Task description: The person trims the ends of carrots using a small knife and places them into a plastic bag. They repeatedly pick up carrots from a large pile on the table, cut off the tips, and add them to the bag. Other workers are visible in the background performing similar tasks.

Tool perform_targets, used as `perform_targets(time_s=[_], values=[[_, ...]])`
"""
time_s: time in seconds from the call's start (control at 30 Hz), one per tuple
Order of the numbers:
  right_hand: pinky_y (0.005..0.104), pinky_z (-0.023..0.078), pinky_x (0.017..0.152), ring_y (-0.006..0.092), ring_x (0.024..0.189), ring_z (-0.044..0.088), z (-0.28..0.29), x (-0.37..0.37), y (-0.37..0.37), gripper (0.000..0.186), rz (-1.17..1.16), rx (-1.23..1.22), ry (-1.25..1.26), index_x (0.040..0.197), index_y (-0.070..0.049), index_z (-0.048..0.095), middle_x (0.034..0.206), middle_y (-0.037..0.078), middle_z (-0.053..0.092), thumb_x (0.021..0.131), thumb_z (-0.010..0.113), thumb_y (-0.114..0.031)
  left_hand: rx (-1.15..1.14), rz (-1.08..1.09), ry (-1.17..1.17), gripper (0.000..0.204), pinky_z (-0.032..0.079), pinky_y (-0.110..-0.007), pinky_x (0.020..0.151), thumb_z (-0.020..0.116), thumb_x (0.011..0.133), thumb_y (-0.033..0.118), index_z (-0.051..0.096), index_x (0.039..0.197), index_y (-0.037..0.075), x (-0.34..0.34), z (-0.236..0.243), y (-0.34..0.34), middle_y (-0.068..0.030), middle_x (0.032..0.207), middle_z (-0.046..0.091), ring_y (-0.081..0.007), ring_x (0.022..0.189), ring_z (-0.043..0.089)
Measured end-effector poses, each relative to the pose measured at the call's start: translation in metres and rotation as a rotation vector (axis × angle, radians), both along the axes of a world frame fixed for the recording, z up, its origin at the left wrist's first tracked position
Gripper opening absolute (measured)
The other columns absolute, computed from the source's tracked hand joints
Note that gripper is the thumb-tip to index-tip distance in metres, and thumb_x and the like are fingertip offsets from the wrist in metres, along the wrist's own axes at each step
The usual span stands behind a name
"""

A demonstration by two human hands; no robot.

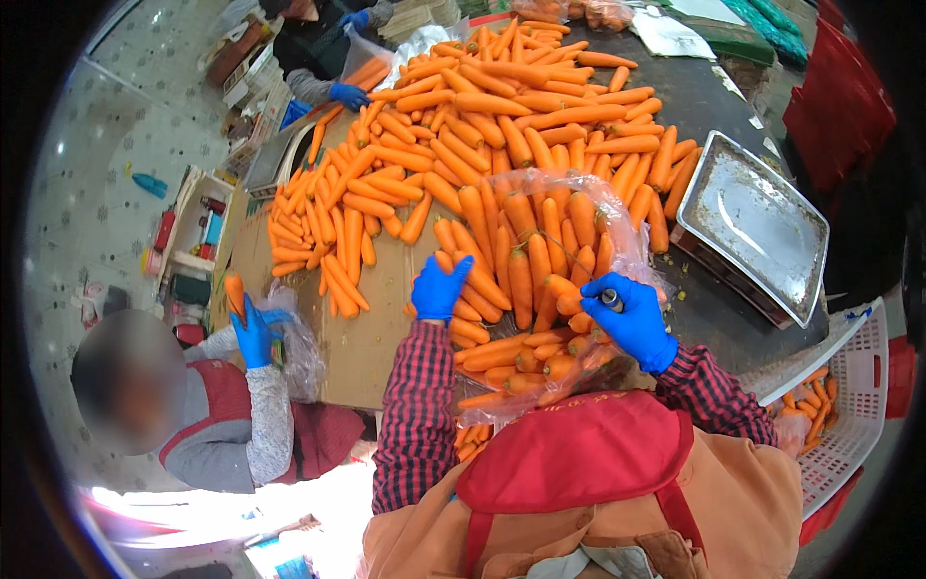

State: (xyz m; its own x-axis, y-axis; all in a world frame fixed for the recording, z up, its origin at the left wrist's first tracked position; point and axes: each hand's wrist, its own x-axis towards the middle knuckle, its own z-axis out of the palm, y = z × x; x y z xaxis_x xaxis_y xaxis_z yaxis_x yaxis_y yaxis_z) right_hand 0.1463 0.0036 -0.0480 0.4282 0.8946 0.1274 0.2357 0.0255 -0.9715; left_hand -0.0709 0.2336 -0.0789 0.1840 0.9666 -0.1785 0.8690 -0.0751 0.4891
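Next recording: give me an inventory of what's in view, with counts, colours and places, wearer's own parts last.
table: one, dark, centre
cardboard: brown, table's left part
carrots: too many to count, orange, mostly heaped on the table
plastic bag: one, clear, around carrots before the wearer
metal tray: one, silver, table's right
basket: one, white, lower right, carrots inside
red material: upper right
open box: one, pale, left, small items inside
co-workers: two, blue-gloved; left and upper left
cylindrical object: one, dark, in right hand
left hand: one, blue-gloved, at the carrots
right hand: one, blue-gloved, right of centre
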Motion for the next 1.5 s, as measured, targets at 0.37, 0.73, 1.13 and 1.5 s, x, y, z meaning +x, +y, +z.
perform_targets(time_s=[0.37,0.73,1.13,1.5], values=[[0.0272,0.05,0.068,0.0118,0.076,0.063,-0.007,0.006,0.001,0.017,0.03,-0.014,0.045,0.094,-0.003,0.065,0.084,0.008,0.068,0.08,0.07,-0.011,0.301,-0.072,-0.426,0.109,0.04,-0.046,0.095,0.084,0.063,0.022,0.015,0.146,0.005,0.037,-0.058,-0.046,-0.0263,0.121,0.047,-0.0414,0.108,0.049],[0.028,0.051,0.068,0.0138,0.074,0.064,-0.005,0.003,-0.002,0.017,0.024,0.004,0.043,0.092,-0.004,0.066,0.081,0.008,0.067,0.08,0.071,-0.015,-0.141,-0.149,-1.181,0.075,0.047,-0.035,0.092,0.073,0.07,0.008,0.038,0.136,0.004,0.028,-0.002,-0.07,-0.0076,0.12,0.048,-0.0213,0.102,0.053],[0.0286,0.05,0.073,0.0162,0.08,0.063,0.042,-0.037,0.006,0.034,0.293,0.058,0.06,0.104,-0.006,0.062,0.089,0.009,0.064,0.077,0.076,-0.021,-0.87,0.074,-1.867,0.065,0.048,-0.039,0.089,0.056,0.085,0.046,0.042,0.129,0.0,0.038,0.035,-0.093,-0.0114,0.119,0.054,-0.0254,0.099,0.056],[0.0328,0.051,0.064,0.0254,0.072,0.066,0.044,-0.041,0.01,0.046,0.187,0.042,-0.292,0.106,-0.009,0.062,0.081,0.011,0.064,0.074,0.076,-0.038,-0.861,0.179,-1.766,0.067,0.044,-0.043,0.097,0.052,0.089,0.048,0.035,0.135,0.002,0.038,0.043,-0.119,-0.0162,0.129,0.047,-0.0292,0.116,0.05]])
